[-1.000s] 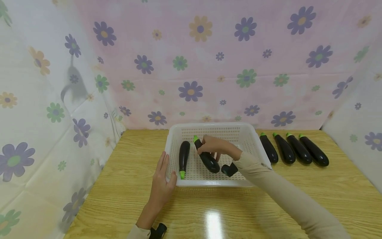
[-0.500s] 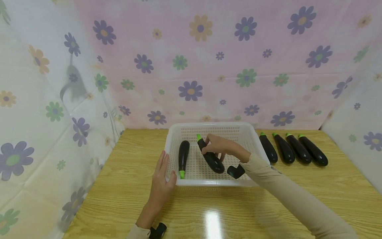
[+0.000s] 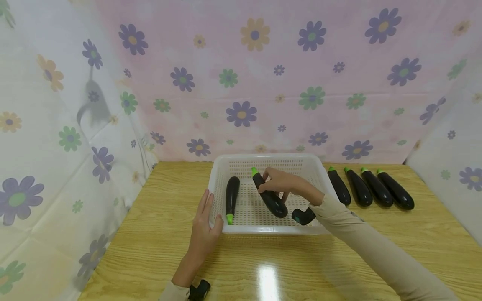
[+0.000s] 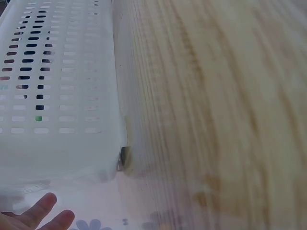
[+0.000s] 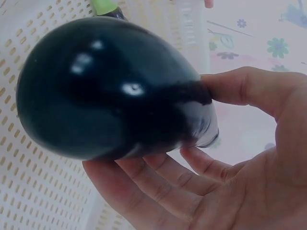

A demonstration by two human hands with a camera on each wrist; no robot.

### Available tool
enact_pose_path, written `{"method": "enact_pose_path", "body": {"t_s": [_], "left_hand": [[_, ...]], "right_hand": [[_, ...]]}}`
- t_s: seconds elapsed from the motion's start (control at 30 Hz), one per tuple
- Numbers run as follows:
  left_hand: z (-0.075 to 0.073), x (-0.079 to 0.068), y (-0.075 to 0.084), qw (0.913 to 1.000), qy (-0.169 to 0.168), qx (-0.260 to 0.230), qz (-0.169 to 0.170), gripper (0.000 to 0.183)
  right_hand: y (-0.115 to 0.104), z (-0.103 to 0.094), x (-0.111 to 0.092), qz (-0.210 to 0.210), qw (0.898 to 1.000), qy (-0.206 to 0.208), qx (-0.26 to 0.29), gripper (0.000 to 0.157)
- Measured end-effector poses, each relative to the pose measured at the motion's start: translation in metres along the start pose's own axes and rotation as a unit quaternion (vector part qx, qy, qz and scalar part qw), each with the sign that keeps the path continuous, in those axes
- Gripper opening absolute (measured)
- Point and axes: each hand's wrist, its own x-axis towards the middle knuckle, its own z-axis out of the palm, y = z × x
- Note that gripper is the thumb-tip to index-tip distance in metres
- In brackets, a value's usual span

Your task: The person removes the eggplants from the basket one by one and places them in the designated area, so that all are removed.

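My right hand (image 3: 282,182) grips a dark, glossy eggplant (image 3: 272,200) over the white perforated basket (image 3: 271,229). Its green stem end points to the back, its thick end toward me. Close up in the right wrist view, the eggplant (image 5: 110,91) sits between my thumb on one side and the fingers (image 5: 163,187) on the other. A second eggplant (image 3: 232,196) lies along the basket's left side, stem toward me. My left hand (image 3: 205,232) rests against the basket's left front corner with straight fingers. In the left wrist view, its fingertips (image 4: 45,203) show beside the basket wall (image 4: 57,153).
Several more eggplants (image 3: 360,188) lie in a row on the wooden table (image 3: 162,234), right of the basket. Flower-patterned cloth (image 3: 211,83) hangs behind the table and along both sides. Black wrist cameras (image 3: 303,216) are worn on both wrists.
My right hand has moved slightly to the right with the eggplant in its grip. The left hand and the other eggplants stay where they were.
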Motion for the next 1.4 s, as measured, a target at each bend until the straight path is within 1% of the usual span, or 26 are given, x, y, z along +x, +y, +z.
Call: {"method": "enact_pose_path", "body": {"t_s": [0.07,0.3,0.63,0.83,1.07,1.2,1.4], "left_hand": [[0.000,0.000,0.000,1.0000,-0.001,-0.001,-0.001,0.061],[0.001,0.000,-0.001,1.0000,0.000,-0.004,0.003,0.061],[0.000,0.001,0.000,1.0000,0.001,-0.003,0.008,0.061],[0.001,0.000,-0.001,1.0000,0.004,-0.003,0.007,0.060],[0.002,0.000,-0.002,1.0000,0.003,-0.006,0.003,0.060],[0.002,0.000,-0.002,1.0000,0.004,-0.006,0.007,0.060],[0.001,0.001,-0.001,0.9999,0.006,-0.007,0.013,0.060]], "right_hand": [[0.001,-0.003,-0.001,-0.004,1.000,0.002,0.001,0.046],[0.005,-0.010,-0.006,0.006,1.000,0.001,0.009,0.051],[0.013,-0.017,-0.015,-0.004,1.000,0.008,0.013,0.050],[0.019,-0.022,-0.018,-0.010,1.000,0.009,0.019,0.053],[0.030,-0.031,-0.025,-0.009,1.000,0.013,0.016,0.055],[0.038,-0.038,-0.031,-0.002,1.000,0.017,0.016,0.058],[0.046,-0.045,-0.042,-0.007,1.000,0.023,0.017,0.059]]}}
